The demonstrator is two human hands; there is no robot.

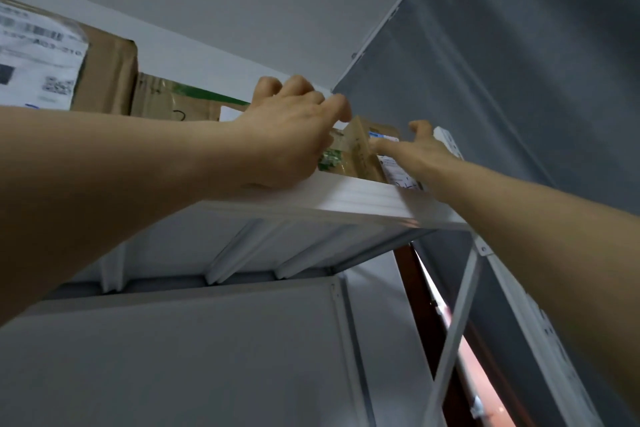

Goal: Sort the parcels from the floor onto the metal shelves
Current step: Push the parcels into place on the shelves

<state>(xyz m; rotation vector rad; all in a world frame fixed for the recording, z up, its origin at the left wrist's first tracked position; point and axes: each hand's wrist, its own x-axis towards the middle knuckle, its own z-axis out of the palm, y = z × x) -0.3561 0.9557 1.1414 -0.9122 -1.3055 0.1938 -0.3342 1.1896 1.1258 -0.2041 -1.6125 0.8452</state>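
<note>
A grey wall rises behind the white metal shelf, seen from below at its top tier. A large labelled box stands on it far left, with a lower box just beside it. The parcel sits on the same tier toward the right end, close behind the front rim, between the two hands. It is small, brown and taped, with green print on its left part and a white label on its right. The left hand lies over its left end with fingers curled, apparently holding it. The right hand is spread, fingers stretched flat against the right side, thumb raised. The parcel looks light and fairly stiff — cardboard that one hand could shift — though the glossy tape may slide under fingertips. Its far edge is hidden, so how deep it sits cannot be told. Taking it by the two short ends, as the hands lie now, seems the surest hold. A push from the front face would likely seat it further back — away from the rim, where it might tip off.
</note>
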